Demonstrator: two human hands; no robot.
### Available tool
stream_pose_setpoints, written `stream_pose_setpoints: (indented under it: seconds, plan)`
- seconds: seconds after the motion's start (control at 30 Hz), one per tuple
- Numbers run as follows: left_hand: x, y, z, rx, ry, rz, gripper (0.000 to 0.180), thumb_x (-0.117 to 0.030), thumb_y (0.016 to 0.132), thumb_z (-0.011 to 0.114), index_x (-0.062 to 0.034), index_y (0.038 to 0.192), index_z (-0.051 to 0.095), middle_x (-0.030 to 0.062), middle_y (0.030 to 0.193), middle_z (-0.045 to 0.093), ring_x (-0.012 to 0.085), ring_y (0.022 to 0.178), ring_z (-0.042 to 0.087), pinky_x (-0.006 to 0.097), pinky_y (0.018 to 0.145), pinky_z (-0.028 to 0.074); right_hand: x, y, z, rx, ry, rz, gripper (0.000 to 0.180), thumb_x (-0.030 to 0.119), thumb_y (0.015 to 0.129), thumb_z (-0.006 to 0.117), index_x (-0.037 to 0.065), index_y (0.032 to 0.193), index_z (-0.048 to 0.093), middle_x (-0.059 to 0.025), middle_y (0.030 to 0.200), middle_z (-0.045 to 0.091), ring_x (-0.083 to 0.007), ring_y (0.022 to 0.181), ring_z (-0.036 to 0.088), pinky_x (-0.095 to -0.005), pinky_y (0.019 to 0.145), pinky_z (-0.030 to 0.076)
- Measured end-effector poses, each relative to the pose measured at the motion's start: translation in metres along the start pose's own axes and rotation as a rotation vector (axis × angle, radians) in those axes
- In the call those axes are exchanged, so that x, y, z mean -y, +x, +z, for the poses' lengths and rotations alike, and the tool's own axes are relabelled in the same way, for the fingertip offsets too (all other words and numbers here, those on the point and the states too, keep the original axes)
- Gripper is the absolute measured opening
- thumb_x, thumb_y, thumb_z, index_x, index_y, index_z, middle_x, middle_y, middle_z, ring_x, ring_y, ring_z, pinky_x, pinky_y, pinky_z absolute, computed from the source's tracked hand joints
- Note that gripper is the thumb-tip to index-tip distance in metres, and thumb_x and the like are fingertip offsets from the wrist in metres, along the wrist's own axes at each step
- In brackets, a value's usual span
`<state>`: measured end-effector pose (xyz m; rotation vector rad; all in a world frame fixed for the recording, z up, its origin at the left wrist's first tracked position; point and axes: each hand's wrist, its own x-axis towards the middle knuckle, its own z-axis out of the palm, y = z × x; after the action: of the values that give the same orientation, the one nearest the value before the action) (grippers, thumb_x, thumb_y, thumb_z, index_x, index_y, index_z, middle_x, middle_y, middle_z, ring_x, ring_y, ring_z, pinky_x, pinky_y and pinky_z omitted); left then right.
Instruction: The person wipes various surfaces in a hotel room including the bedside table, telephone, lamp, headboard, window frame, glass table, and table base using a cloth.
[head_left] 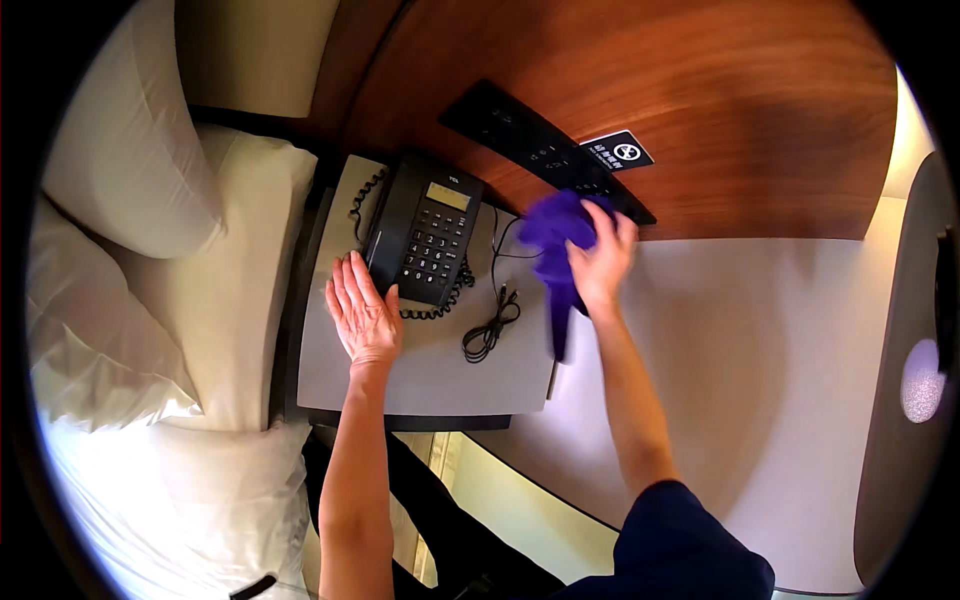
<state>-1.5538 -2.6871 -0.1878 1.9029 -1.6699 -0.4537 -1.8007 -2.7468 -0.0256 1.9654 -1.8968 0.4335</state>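
- The loose black cable (492, 325) lies coiled on the grey nightstand top (440, 385), at about 8 o'clock from the purple cloth (556, 235). The cloth's hanging tail could probably snag it and drag it off the edge if the wiping swings low.
- The black desk phone (428, 240) sits at 9 o'clock from the cloth, quite near. A wide sweep might knock the handset or tug the curly cord (440, 305).
- The cloth is pressed against the black switch panel (545, 150) on the wooden wall (700, 100), so rubbing hard could well press a button by accident.
- The right hand (600, 262) is closed around the bunched cloth, fingers wrapped into it, at the panel's lower end.
- The left hand (362, 315) is spread flat, fingers wide, palm down on the nightstand, holding nothing, just touching the phone's left edge.
- White pillows (130, 150) sit off at 9 o'clock, well clear.
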Motion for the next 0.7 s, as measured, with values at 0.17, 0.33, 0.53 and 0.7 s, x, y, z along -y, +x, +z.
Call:
stream_pose_setpoints:
  seconds: [0.17,0.33,0.53,0.7]
  plan:
    - [0.006,0.0,-0.003,0.024,-0.003,0.011,0.072,-0.026,0.086,0.056,0.0038,0.14,0.017,0.0202,0.139,0.033,0.0331,0.134,0.024,0.047,0.109,0.018,0.038,-0.026,0.026,0.287,0.367,0.192,0.059,0.0,0.056,0.071,0.016,0.112,0.062,-0.0138,0.105,0.052,-0.0332,0.098,0.055,-0.0385,0.087,0.047]
    - [0.004,0.001,-0.007,-0.005,-0.04,0.023,0.069,-0.03,0.087,0.052,0.0037,0.139,0.02,0.0212,0.138,0.034,0.0333,0.134,0.025,0.047,0.109,0.018,0.07,0.012,-0.022,-0.105,0.377,-0.053,0.06,-0.005,0.054,0.067,0.013,0.111,0.063,-0.0176,0.112,0.047,-0.034,0.102,0.05,-0.0383,0.089,0.044]
    - [0.007,0.003,-0.005,-0.036,-0.035,0.016,0.071,-0.032,0.085,0.054,0.0017,0.139,0.023,0.0211,0.137,0.036,0.0336,0.132,0.028,0.048,0.107,0.021,0.101,0.048,0.017,0.232,0.184,-0.345,0.065,-0.002,0.05,0.072,0.018,0.112,0.062,-0.0153,0.115,0.047,-0.0343,0.104,0.047,-0.0401,0.085,0.046]
    - [0.009,0.0,-0.003,-0.029,-0.063,0.012,0.072,-0.032,0.083,0.055,0.0014,0.139,0.026,0.0167,0.136,0.04,0.0331,0.133,0.027,0.047,0.107,0.02,0.127,0.012,0.018,0.074,0.789,0.007,0.064,-0.009,0.053,0.069,0.008,0.114,0.061,-0.0103,0.108,0.052,-0.0236,0.105,0.053,-0.0329,0.092,0.044]
